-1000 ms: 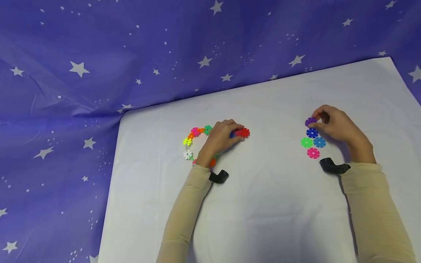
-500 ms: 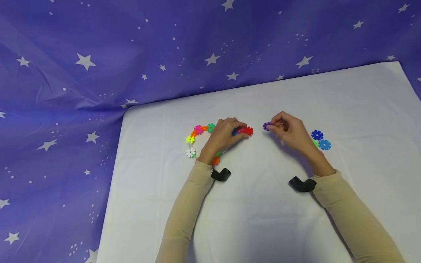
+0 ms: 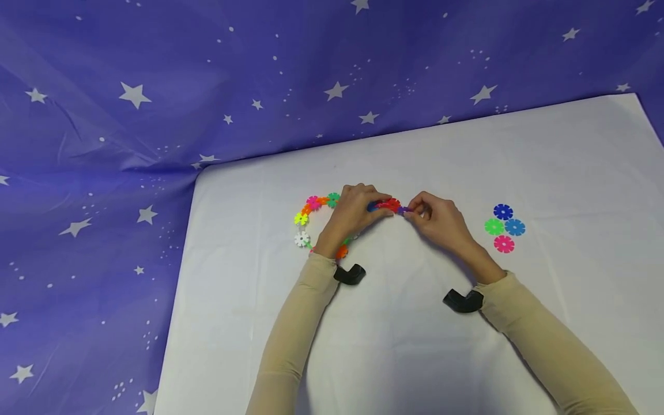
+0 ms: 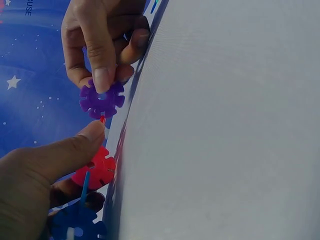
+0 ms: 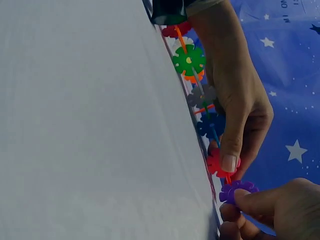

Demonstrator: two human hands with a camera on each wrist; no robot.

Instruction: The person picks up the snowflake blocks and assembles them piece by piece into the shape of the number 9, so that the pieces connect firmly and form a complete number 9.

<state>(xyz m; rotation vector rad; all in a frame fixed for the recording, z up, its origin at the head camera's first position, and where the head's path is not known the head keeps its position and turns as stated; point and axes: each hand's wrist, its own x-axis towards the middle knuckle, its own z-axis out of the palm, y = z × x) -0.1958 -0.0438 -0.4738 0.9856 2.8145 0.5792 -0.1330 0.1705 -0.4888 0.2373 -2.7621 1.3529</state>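
Note:
My left hand (image 3: 355,210) pinches a red notched snowflake disc (image 4: 102,172) at the end of a chain of interlocked discs. A blue disc (image 4: 75,220) follows it in the chain, as the left wrist view shows. My right hand (image 3: 441,222) pinches a purple snowflake disc (image 4: 114,104) between thumb and fingers. The purple disc meets a red piece seen edge-on that sticks out past my left thumb; how deep the slots sit together I cannot tell. Part of the chain's ring is hidden under my left hand and wrist.
Loose snowflake discs lie on the right of the white table (image 3: 404,346): dark blue (image 3: 498,217), green (image 3: 490,227), light blue (image 3: 520,228) and pink (image 3: 499,244). The chain's ring, with yellow (image 3: 297,219) and white (image 3: 297,240) discs, curves left. A starry cloth (image 3: 290,69) hangs behind.
My right hand has picked the purple disc up from the loose group and carried it left to the chain's red end. My left hand keeps its hold in nearly the same place.

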